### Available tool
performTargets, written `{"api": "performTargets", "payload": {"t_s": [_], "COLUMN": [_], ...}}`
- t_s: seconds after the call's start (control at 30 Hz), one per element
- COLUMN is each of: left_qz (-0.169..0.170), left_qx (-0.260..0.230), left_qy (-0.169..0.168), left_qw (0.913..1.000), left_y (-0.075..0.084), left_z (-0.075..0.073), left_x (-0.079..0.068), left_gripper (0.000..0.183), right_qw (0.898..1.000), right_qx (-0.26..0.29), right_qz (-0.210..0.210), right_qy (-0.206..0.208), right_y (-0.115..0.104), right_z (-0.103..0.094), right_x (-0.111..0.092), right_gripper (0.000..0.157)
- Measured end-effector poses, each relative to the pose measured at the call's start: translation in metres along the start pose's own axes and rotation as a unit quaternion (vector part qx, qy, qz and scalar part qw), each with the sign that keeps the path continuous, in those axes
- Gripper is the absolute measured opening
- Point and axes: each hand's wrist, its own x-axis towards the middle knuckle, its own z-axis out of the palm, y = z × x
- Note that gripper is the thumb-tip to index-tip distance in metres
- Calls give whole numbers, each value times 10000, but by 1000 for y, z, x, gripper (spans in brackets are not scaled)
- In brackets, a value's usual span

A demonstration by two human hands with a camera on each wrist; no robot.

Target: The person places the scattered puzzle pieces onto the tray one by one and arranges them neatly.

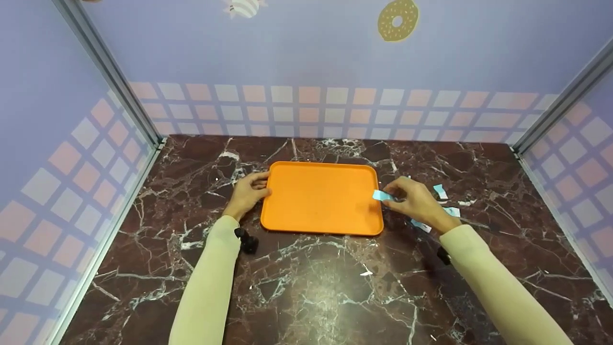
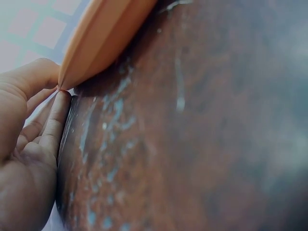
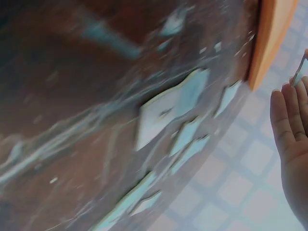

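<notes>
An orange tray (image 1: pixel 321 196) lies flat on the dark marbled table. My left hand (image 1: pixel 245 194) holds its left edge; in the left wrist view, thumb and fingers (image 2: pixel 58 113) meet at the rim of the tray (image 2: pixel 103 36). Over the tray's right edge, my right hand (image 1: pixel 416 199) pinches a small light-blue puzzle piece (image 1: pixel 381 195) between thumb and fingers. The right wrist view shows only part of this hand (image 3: pixel 296 139) and the piece's thin edge. More flat blue-and-white pieces (image 1: pixel 440 191) lie around and partly behind the right hand.
Close up, several loose pieces (image 3: pixel 171 108) with wavy edges lie scattered on the table right of the tray. A small white scrap (image 1: pixel 366 273) is on the table (image 1: pixel 306 297) in front. Tiled-pattern panels (image 1: pixel 309 115) close off the back and both sides.
</notes>
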Motion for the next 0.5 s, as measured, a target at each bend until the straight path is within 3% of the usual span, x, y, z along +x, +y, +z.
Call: {"api": "performTargets", "payload": {"t_s": [0.5], "left_qz": [-17], "left_qx": [106], "left_qy": [82], "left_qw": [9999], "left_y": [-1], "left_z": [0], "left_x": [-2], "left_gripper": [54], "right_qw": [9955], "right_qx": [173], "right_qz": [-784], "right_qy": [-500], "right_y": [-49], "right_z": [40], "right_x": [24], "right_gripper": [22]}}
